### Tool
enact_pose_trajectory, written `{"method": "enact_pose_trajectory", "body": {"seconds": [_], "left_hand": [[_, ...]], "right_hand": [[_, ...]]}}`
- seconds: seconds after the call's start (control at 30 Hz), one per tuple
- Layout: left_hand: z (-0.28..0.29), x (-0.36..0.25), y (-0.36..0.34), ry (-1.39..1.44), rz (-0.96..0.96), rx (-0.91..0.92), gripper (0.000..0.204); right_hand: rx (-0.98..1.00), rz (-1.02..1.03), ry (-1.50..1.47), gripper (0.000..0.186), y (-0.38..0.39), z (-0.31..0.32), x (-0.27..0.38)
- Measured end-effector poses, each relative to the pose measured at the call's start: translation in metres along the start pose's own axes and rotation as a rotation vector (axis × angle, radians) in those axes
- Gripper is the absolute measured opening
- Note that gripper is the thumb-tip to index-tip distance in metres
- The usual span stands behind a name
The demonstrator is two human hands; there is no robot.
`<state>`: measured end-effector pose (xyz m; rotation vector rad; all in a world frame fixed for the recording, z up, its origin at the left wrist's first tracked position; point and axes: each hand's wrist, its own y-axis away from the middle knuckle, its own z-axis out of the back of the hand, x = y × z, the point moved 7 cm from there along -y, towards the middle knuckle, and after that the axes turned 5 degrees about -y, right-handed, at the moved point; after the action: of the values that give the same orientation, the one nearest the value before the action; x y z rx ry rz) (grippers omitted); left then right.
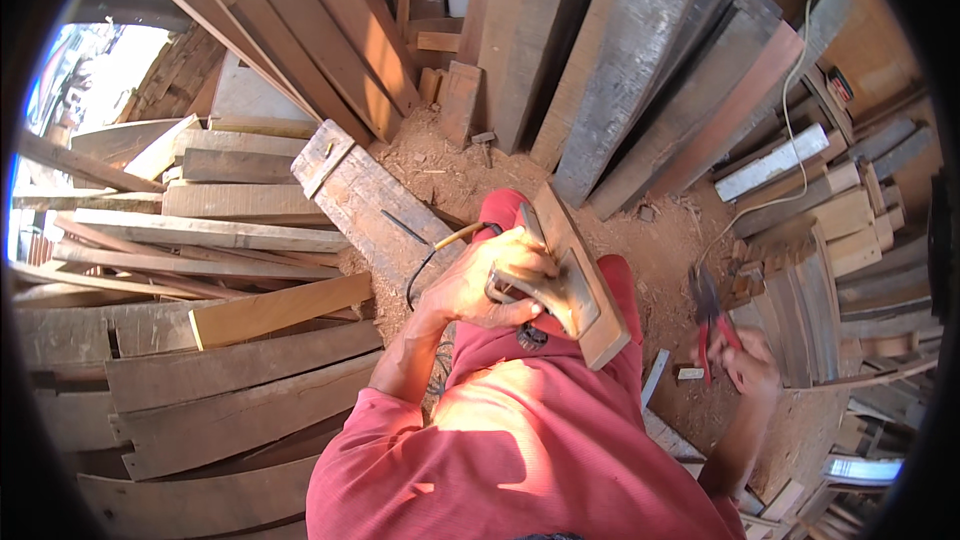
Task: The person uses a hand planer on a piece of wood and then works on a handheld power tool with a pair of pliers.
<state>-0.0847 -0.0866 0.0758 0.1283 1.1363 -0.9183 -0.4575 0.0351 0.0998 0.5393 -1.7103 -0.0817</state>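
Note:
My left hand (497,285) is closed around a narrow wooden piece (585,285) over my lap. It has a flat edge and a curved, handle-like part with a hollow beside it; I cannot tell its exact kind. A dark round, ridged thing (532,338) shows just under that hand. Off to the right, my right hand (745,365) grips red-handled pliers (715,325), their dark jaws pointing away from me. A rod with a yellowish end (458,236) and a black cord (415,280) lie beside my left wrist.
Stacked planks (240,380) fill the left side. Tall boards (520,50) lean at the back. A worn board (365,200) lies ahead-left on sawdust-covered ground (420,155), with a small hammer (484,138) beyond. A pale cable (790,130) hangs at the right near wood offcuts (850,225).

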Motion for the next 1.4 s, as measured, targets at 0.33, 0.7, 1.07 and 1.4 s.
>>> {"method": "enact_pose_trajectory", "body": {"seconds": [0.33,0.7,1.07,1.4], "left_hand": [[-0.010,-0.014,0.050,-0.022,-0.040,-0.018,0.057],[-0.003,-0.002,0.068,0.040,-0.022,-0.167,0.053],[0.009,0.034,0.079,0.232,0.047,-0.209,0.061],[0.015,0.034,0.073,0.231,-0.039,-0.236,0.057]], "right_hand": [[0.118,0.400,0.931,0.022,-0.298,-0.127,0.027],[0.773,0.238,1.479,0.031,-0.461,-0.334,-0.092],[0.807,0.060,1.424,0.034,-0.476,-0.336,-0.222],[0.901,-0.027,1.361,0.037,-0.487,-0.329,-0.173]]}}
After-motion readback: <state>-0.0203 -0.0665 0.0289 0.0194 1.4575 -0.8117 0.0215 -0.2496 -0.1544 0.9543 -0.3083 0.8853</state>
